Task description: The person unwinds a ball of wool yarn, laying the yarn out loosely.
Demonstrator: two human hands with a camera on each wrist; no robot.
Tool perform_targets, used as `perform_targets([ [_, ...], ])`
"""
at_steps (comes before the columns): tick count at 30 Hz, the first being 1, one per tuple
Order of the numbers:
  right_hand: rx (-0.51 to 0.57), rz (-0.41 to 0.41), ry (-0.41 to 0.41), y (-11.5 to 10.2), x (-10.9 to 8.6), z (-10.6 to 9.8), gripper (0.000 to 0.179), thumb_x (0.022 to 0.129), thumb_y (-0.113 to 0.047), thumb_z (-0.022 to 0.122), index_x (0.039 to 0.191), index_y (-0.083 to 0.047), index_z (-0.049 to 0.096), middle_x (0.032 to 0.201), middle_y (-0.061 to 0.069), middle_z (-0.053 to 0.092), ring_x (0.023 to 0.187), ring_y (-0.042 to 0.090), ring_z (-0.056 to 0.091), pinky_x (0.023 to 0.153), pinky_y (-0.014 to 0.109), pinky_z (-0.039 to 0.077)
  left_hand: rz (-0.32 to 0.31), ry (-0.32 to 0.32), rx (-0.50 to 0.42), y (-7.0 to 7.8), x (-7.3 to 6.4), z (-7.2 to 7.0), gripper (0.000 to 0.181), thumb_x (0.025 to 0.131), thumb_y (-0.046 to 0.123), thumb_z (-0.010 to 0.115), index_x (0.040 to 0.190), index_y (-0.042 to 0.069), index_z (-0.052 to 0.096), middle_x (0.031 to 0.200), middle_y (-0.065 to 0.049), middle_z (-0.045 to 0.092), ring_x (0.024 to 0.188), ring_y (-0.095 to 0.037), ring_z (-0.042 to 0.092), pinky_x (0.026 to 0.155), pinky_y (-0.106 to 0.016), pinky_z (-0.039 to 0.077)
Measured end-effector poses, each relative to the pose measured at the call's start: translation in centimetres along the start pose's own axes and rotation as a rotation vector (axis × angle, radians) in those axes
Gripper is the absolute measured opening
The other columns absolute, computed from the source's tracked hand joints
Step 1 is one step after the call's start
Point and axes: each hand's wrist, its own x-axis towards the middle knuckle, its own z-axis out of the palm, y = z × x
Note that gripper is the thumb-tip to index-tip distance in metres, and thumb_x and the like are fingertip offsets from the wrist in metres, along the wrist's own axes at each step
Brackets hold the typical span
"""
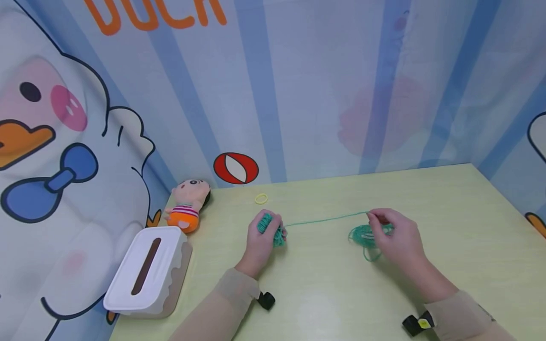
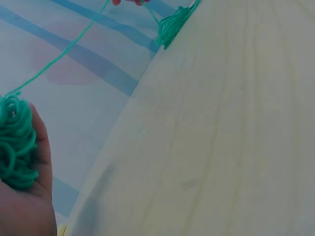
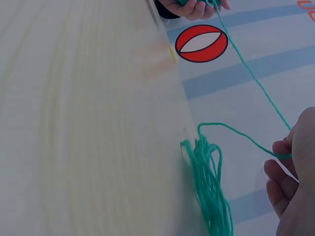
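Observation:
My left hand point(image 1: 261, 239) grips a wound bundle of green yarn point(image 1: 265, 222), its loops bulging past the fingers in the left wrist view. From that bundle a single green strand point(image 1: 326, 220) runs across to my right hand point(image 1: 401, 237), which pinches it between thumb and fingertips. The strand looks nearly straight between the hands. Beneath the right hand, a loose skein of green yarn point(image 3: 209, 187) lies on the table. A short length of yarn links the skein to the pinching fingers point(image 3: 283, 147) in the right wrist view.
A yellow ring point(image 1: 261, 199) lies near the table's back edge. At the left stand a white tissue box point(image 1: 145, 265) with a brown slot and a small plush doll point(image 1: 187, 204) in orange shorts. A printed curtain point(image 1: 315, 94) hangs behind the pale table point(image 1: 324, 293).

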Motion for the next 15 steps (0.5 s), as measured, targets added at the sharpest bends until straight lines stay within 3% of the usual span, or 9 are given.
perform_targets([
  [4,-0.061,0.083,-0.044,0.9,0.0,-1.5,0.015,0.103,-0.011,0.074,0.114,-0.004,0.081,0.099,0.011,0.082,0.090,0.009,0.069,0.073,0.015,0.052,0.007,0.009,0.022,0.2,-0.1,0.1,0.027,0.111,0.032,0.068,0.100,0.010,0.057,0.089,-0.004,0.069,0.076,-0.017,0.070,0.073,-0.026,0.061],
  [9,-0.134,0.169,-0.109,2.3,-0.1,-2.8,0.022,0.107,-0.017,0.071,0.120,-0.002,0.080,0.104,0.016,0.082,0.093,0.033,0.076,0.073,0.024,0.056,0.028,0.020,0.015,0.3,-0.2,0.1,0.021,0.111,0.026,0.067,0.107,0.009,0.056,0.090,-0.006,0.067,0.077,-0.017,0.069,0.074,-0.025,0.060],
  [15,-0.224,0.184,-0.133,4.2,-0.2,-3.7,0.021,0.104,-0.016,0.075,0.116,0.000,0.083,0.106,0.022,0.078,0.087,0.036,0.073,0.071,0.038,0.055,0.052,0.020,-0.011,0.4,-0.3,0.1,0.030,0.112,0.023,0.066,0.127,-0.001,0.058,0.090,-0.007,0.066,0.075,-0.016,0.067,0.071,-0.024,0.060],
])
